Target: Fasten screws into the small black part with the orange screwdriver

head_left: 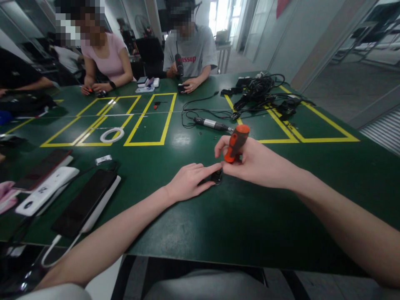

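My right hand [250,164] is closed round the orange and grey handle of a screwdriver [238,141], which leans with its butt end up. The screwdriver's tip is hidden behind my fingers. Just left of it, my left hand [192,181] rests low on the green table, its index finger and thumb closed on a small black part [216,177]. My fingers cover much of that part, so its kind does not show. Beyond my hands lies a black and silver electric screwdriver [212,124] with a cord.
A pile of black cables and adapters [259,91] lies at the back right. Phones [86,202] and a white power strip [46,189] stand at the left. A white ring [111,134] lies near yellow tape [143,144]. Two people work across the table [193,233].
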`<action>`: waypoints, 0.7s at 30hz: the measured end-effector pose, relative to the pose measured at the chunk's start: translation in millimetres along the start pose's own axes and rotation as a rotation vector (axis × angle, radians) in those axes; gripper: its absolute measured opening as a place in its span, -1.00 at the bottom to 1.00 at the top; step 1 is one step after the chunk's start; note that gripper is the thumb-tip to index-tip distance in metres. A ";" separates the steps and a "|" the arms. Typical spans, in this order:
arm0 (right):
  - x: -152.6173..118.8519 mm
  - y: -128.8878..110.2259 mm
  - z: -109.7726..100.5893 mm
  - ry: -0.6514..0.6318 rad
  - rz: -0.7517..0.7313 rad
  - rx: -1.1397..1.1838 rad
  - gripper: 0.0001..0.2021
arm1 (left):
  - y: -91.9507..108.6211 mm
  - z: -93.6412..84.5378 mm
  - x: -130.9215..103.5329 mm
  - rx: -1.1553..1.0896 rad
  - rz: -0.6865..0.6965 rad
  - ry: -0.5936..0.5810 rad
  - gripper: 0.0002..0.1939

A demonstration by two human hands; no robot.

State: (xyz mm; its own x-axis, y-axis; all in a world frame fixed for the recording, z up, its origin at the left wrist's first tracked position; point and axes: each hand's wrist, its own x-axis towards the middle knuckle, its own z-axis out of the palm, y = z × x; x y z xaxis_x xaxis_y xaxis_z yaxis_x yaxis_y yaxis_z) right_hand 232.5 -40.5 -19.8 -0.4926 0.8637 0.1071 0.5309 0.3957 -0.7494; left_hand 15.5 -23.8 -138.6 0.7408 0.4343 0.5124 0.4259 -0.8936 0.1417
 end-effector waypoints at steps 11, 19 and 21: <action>0.2 0.2 1.3 -0.008 0.007 0.008 -0.92 | 1.1 -0.4 0.2 0.003 -0.016 -0.017 -0.55; -0.1 1.0 0.2 -0.015 -0.016 -0.037 -0.86 | 0.3 1.0 -0.1 0.010 -0.012 -0.018 -0.53; -0.4 2.1 0.9 -0.006 -0.010 -0.022 -0.89 | 0.1 1.2 -0.3 0.010 -0.014 -0.021 -0.54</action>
State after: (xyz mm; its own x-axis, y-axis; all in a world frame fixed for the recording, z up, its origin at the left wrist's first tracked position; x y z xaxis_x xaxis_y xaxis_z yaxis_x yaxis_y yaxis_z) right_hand 233.2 -40.2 -22.0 -0.5022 0.8577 0.1102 0.5413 0.4111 -0.7335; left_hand 15.9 -23.9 -139.8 0.7451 0.4493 0.4928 0.4414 -0.8862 0.1407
